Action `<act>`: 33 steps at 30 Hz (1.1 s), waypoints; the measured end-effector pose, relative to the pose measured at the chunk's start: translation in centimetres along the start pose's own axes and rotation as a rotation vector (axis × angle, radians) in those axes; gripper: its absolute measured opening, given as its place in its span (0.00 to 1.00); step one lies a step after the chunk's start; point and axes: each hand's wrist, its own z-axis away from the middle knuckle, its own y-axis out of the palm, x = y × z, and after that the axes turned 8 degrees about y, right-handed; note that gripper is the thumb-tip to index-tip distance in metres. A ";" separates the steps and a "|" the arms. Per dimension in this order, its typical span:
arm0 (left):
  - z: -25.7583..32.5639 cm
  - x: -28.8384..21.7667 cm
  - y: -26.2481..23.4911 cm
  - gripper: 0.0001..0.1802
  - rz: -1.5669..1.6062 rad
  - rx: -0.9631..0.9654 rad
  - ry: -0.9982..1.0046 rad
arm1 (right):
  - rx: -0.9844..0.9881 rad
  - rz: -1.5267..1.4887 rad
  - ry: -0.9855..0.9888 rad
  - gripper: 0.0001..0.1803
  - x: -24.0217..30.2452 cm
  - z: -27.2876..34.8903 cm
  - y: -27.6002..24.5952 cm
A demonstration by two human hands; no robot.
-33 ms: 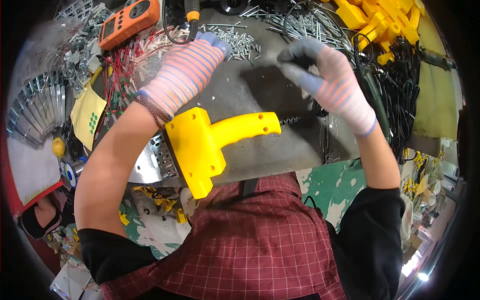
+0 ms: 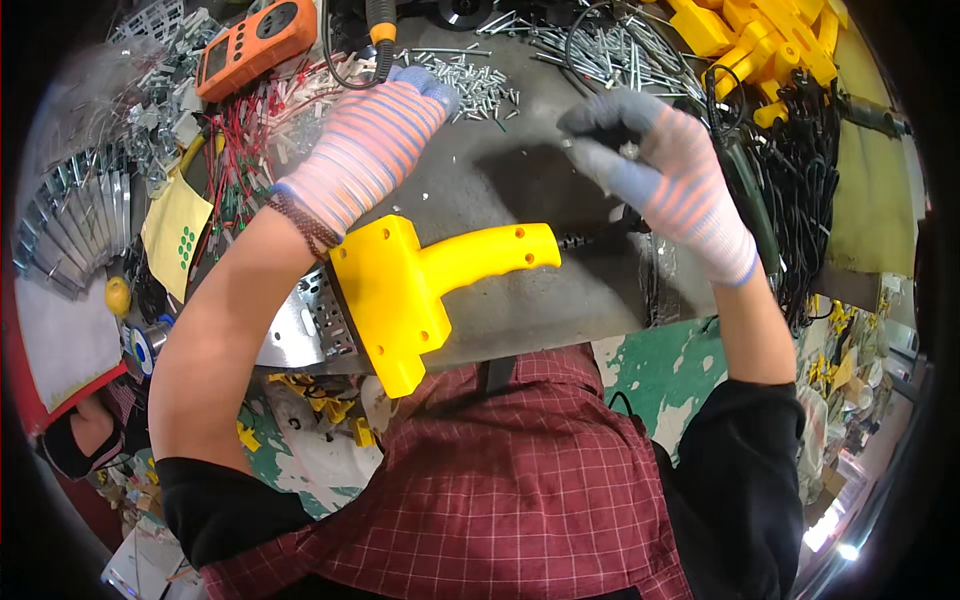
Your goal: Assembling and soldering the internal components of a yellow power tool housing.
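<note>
My left hand [image 2: 370,140], in a striped knit glove, reaches forward with its fingertips on a heap of loose screws [image 2: 475,85] on the grey bench [image 2: 500,180]. Nothing shows in its grasp. My right hand [image 2: 670,180], gloved the same way, hovers above the bench with thumb and fingers pinched on a small shiny screw [image 2: 626,150]. Between my forearms lies a yellow plastic tool housing [image 2: 420,290] with its handle pointing right. A perforated metal part [image 2: 305,325] sticks out from its left side, under my left forearm.
An orange hand-held meter [image 2: 255,40] lies at the back left beside red wires [image 2: 250,130] and a yellow card [image 2: 175,230]. Metal brackets [image 2: 70,220] fan out at far left. More yellow housings [image 2: 750,30] and black cables [image 2: 810,150] crowd the back right.
</note>
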 end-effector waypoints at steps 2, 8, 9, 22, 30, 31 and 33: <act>2.0 0.9 -0.4 0.12 0.019 -0.079 -0.012 | 0.038 -0.111 0.104 0.14 1.4 2.7 0.3; 0.1 0.2 -0.3 0.11 0.012 -0.036 -0.020 | -0.068 0.343 -0.495 0.12 -1.6 5.1 2.1; 0.3 -0.1 -0.8 0.11 0.094 -0.090 -0.033 | -0.105 0.331 -0.505 0.12 -1.7 5.1 2.8; 0.9 -4.7 -6.1 0.11 1.386 0.303 -0.077 | -0.340 0.411 -0.467 0.14 -2.4 5.8 6.3; 0.8 -4.8 -6.2 0.11 1.426 0.343 -0.109 | -0.402 0.461 -0.533 0.14 -3.1 6.1 6.6; 0.7 -4.7 -6.4 0.11 1.376 0.369 -0.078 | -0.411 0.522 -0.555 0.13 -3.3 6.2 6.6; 0.7 -4.8 -6.5 0.11 1.326 0.395 -0.049 | -0.419 0.583 -0.576 0.13 -3.4 6.2 6.7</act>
